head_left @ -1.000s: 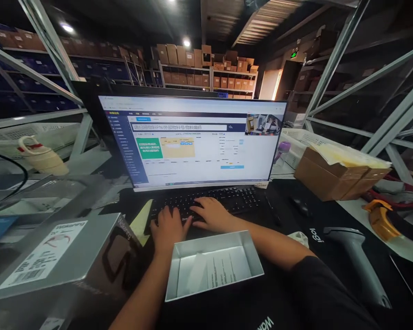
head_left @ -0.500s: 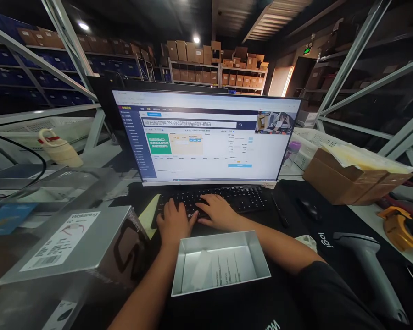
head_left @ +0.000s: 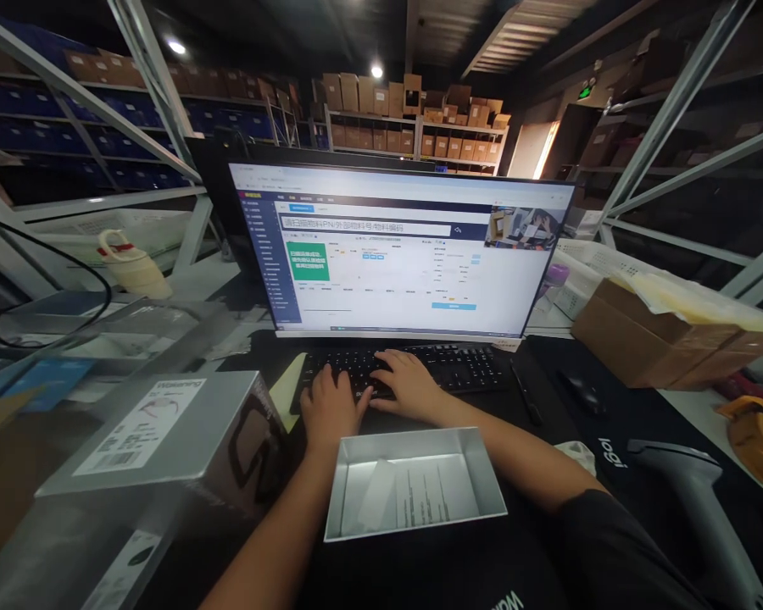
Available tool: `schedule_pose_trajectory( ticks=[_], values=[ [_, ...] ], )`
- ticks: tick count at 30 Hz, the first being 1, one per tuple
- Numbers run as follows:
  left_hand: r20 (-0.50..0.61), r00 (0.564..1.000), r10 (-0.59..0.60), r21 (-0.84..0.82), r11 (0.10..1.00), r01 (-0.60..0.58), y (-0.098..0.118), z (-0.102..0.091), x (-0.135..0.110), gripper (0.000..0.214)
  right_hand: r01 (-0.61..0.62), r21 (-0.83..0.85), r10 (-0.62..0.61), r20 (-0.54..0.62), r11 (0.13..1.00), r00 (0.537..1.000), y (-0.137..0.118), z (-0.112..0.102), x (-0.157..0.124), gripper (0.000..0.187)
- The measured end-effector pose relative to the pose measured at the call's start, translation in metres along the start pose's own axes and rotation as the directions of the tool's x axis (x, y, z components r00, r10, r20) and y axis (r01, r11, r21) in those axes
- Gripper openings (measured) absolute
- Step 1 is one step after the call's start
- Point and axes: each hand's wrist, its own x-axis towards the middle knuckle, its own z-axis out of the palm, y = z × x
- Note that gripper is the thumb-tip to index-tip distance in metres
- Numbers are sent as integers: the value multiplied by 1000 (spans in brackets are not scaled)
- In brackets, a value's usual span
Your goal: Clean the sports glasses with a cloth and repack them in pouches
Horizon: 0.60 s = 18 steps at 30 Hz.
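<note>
Head view, items at a desk (head_left: 693,415). Keyboard (head_left: 470,368), black: on the dark mat (head_left: 550,352), directly before the monitor (head_left: 400,263). Left hand (head_left: 331,402): fingers parted and extended, laid on the keyboard's left part, no object gripped. Right hand (head_left: 410,385): fingers likewise spread and slightly bent, on the keys toward the middle, just beside the other, gripping nothing. Silver box (head_left: 485,474), lidless: between the forearms, lines of print visible inside. Grey carton (head_left: 213,445), white label on top: left of the left forearm. Yellow sheet (head_left: 286,394): between that carton and the keyboard. Pen (head_left: 526,394), dark: right of the keyboard. Mouse (head_left: 581,394), black: farther right, on the mat. Handheld scanner (head_left: 693,491), grey: near right, on its side. Cardboard box (head_left: 642,335): right of the monitor, pale yellow material on top. Bottle (head_left: 133,267), cream, with looped handle: left of the monitor.
</note>
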Motion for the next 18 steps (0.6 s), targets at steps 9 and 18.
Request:
schedule_pose_trajectory(
  ticks=[9,18],
  values=[
    [-160,950,-270,-149,958,247,-9,-8,-5,39,-14,71,15,-6,997,1000,-3,0,-5,58],
    [-168,926,-339,-190,933,307,-17,-8,-6,33,-53,181,68,-79,982,995,15,-3,-2,40]
  ],
)
